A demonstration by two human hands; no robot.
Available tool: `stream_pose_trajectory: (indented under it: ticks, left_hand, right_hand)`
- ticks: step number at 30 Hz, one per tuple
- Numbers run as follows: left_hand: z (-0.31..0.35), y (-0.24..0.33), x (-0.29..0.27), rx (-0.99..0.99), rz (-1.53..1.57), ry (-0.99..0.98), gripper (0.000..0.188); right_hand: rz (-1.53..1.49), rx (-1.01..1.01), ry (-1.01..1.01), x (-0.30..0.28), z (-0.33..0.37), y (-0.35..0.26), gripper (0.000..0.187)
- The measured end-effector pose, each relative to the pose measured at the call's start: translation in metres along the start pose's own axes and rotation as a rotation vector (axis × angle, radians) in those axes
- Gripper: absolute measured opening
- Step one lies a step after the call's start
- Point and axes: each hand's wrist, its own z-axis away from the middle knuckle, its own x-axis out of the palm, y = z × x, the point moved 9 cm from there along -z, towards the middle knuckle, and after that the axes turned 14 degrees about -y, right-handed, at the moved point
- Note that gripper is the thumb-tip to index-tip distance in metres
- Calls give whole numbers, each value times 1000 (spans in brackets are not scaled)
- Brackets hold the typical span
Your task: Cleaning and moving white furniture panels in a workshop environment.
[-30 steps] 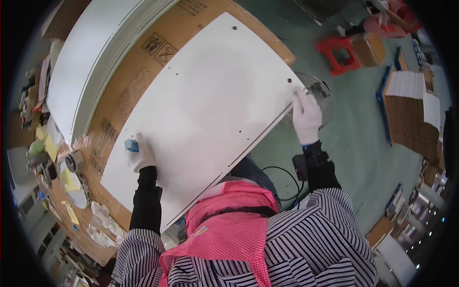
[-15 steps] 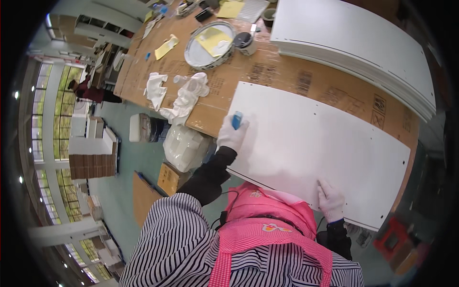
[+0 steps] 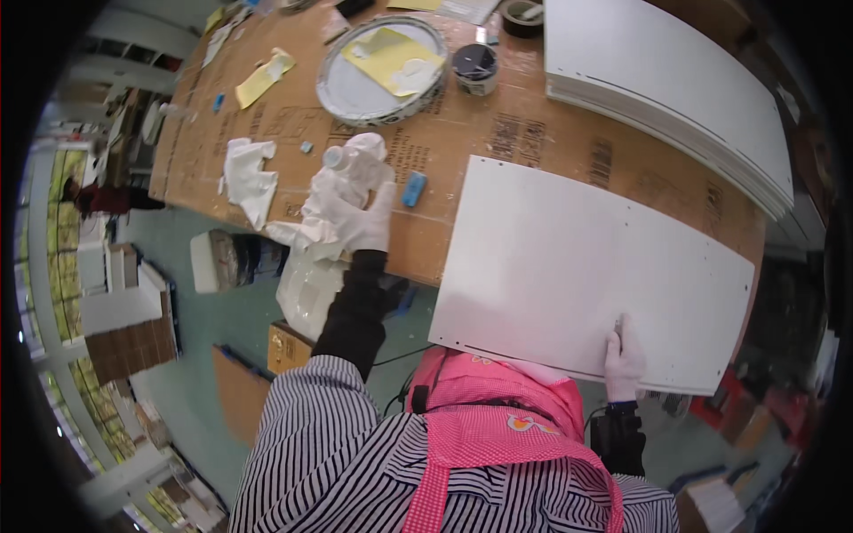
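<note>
A white glove covers my left hand (image 3: 362,218), whose thumb is spread from its fingers. It lies at a crumpled white cloth (image 3: 355,164) near the cardboard-covered table's edge; the fingertips blend into the cloth. Just right of this hand a small blue block (image 3: 414,189) rests on the cardboard. A large white panel (image 3: 569,258) lies flat in front of me. On its near right part rests my right hand (image 3: 625,360), also gloved, fingers stretched forward; a narrow grey patch between them is too small to make out. A clear bottle's cap (image 3: 333,157) shows against the cloth.
Behind the panel stands a stack of white panels (image 3: 666,80). A round lid (image 3: 333,75) carrying a yellow sheet (image 3: 391,60) and a dark-topped tub (image 3: 475,67) sit farther back. Another white cloth (image 3: 249,180) lies left. A person (image 3: 102,197) stands far left.
My left hand has let go of the blue block, which now lies on the cardboard, and has moved left from the panel to the crumpled cloth. My right hand stays on the panel.
</note>
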Motion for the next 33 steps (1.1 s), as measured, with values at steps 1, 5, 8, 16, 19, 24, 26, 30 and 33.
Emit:
stream_pose_trajectory:
  ticks: [1,5,8,16,19,24,26,30,33]
  left_hand:
    - [-18,18,11,47,197,-234,58]
    - [-95,-41,23,309,-296,-387,18]
    - [-70,10,28,840,-1109,-179,10]
    - [136,216,89,964,-198,-712,35]
    - [262,254,176,750,-7,-1126,55]
    - [442,282,322,400,-261,-1692,72]
    - [486,299,361,538,-446,-1724,72]
    - [545,338,415,621,-812,-1785,68]
    - [573,353,443,727,-966,-1763,63]
  right_hand:
    - [78,-18,-4,-2,4,-18,41]
    - [233,-88,17,14,5,-36,36]
    - [215,-62,105,7,15,-36,33]
    - [-161,596,806,-113,148,122,29]
    - [-454,688,894,-128,207,214,34]
    - [-856,859,806,-99,267,318,38]
    - [-1003,871,750,-83,279,340,38]
    - [-1144,917,652,-66,290,360,40]
    - [-1171,1007,559,-54,296,373,40]
